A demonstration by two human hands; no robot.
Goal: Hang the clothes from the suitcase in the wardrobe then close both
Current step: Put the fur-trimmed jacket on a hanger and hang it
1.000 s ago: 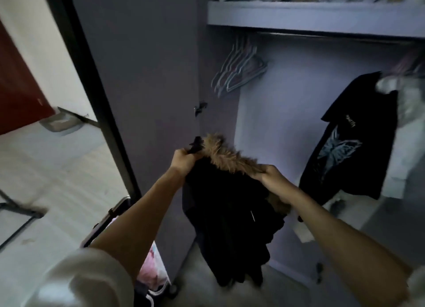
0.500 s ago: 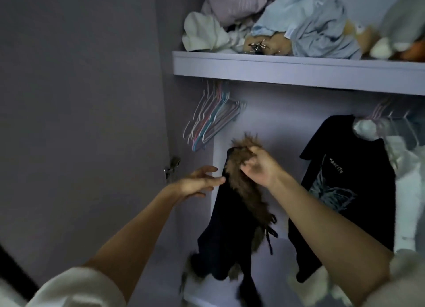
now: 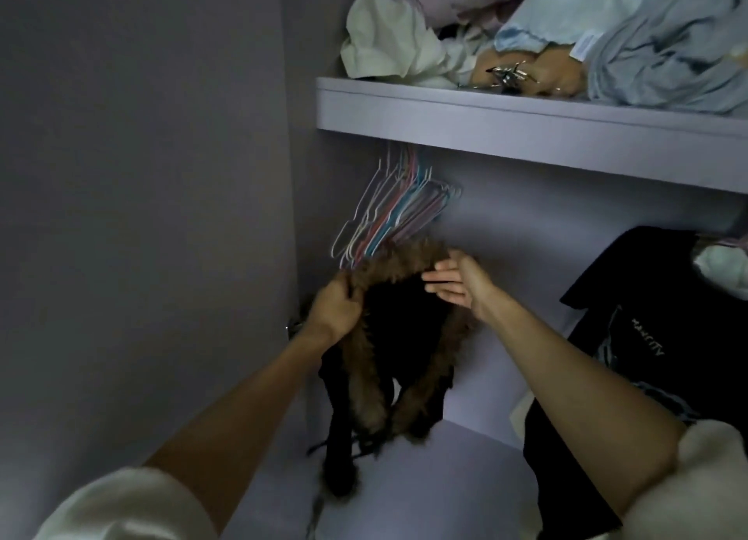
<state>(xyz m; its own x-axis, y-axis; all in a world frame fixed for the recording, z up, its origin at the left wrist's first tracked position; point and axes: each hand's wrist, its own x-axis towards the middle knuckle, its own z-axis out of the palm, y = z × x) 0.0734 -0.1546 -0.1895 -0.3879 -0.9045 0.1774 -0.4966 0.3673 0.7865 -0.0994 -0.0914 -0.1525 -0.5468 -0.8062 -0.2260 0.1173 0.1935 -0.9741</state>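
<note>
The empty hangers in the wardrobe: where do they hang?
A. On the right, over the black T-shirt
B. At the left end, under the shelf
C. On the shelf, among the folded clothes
B: the empty hangers bunch below the shelf, at its left end, above the fur-trimmed garment.

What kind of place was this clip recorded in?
Most likely inside a home wardrobe. A bunch of empty hangers hangs under a shelf piled with loose clothes, and a black T-shirt hangs at the right.
</note>
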